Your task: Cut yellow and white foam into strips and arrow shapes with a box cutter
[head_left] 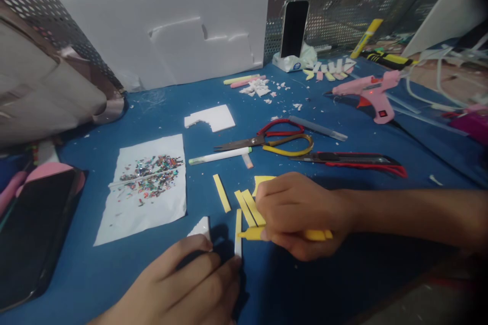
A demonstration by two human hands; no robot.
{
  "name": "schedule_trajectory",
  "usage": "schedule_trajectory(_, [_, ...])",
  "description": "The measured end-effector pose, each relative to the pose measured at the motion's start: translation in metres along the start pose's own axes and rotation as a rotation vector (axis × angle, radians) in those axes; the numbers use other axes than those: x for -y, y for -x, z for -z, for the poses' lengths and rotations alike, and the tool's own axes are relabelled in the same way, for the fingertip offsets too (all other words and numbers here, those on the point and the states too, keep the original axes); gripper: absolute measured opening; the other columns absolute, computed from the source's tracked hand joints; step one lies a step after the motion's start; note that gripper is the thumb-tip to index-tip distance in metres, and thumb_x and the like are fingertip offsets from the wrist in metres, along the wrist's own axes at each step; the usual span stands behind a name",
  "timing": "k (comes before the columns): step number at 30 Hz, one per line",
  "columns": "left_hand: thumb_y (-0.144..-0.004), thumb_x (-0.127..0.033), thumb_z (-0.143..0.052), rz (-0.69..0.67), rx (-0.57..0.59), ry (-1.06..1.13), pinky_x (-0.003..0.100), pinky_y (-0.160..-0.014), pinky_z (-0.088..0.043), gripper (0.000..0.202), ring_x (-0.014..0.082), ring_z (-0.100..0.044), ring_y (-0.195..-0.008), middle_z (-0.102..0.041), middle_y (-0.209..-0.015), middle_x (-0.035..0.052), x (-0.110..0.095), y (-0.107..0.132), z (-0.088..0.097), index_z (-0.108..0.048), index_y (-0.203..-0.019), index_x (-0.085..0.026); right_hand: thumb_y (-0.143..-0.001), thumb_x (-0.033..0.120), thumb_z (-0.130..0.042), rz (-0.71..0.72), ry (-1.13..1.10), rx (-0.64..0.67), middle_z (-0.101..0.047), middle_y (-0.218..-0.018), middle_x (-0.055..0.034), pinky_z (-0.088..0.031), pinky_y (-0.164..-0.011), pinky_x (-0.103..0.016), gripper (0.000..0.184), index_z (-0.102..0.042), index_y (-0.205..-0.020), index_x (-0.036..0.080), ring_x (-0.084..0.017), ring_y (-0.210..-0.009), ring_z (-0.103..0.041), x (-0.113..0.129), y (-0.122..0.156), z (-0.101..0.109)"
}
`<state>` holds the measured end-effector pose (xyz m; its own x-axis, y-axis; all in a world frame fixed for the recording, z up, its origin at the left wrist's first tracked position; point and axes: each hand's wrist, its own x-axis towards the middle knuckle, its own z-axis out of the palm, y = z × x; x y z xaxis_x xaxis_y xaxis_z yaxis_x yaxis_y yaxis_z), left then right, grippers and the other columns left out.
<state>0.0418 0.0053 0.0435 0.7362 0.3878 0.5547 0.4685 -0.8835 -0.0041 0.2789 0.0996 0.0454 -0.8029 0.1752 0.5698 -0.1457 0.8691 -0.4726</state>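
Observation:
My right hand is closed around a yellow marker. The marker's tip touches a narrow strip, yellow along its upper part and white near the bottom. At that strip's lower end, my left hand holds it against the table with curled fingers. A small white foam piece shows beyond another left fingertip, which touches it. Two yellow strips lie side by side left of my right hand, and one more yellow strip rests farther left. A yellow piece is partly hidden behind my right hand.
Scissors, a box cutter and a white pen lie beyond my hands. A pink glue gun is at right. Glittery bits cover a white paper. Phones and a white foam cutout are also here.

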Motion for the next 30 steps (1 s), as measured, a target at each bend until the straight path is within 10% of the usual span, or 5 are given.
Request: schedule_trajectory(30, [-0.098,-0.016,-0.038,0.008,0.014,-0.017,0.032,-0.098,-0.042,0.03,0.0097,-0.064,-0.079,-0.072,-0.092,-0.0051,0.0009,0.0004,-0.0027,-0.067,-0.091,-0.019,-0.085,0.013,-0.048,-0.064,-0.045,0.035,-0.049,-0.064,0.0025,-0.042,-0.07,-0.024,0.019,-0.038,-0.07,0.02,-0.011,-0.067,-0.045,0.0005,-0.0002,0.0013])
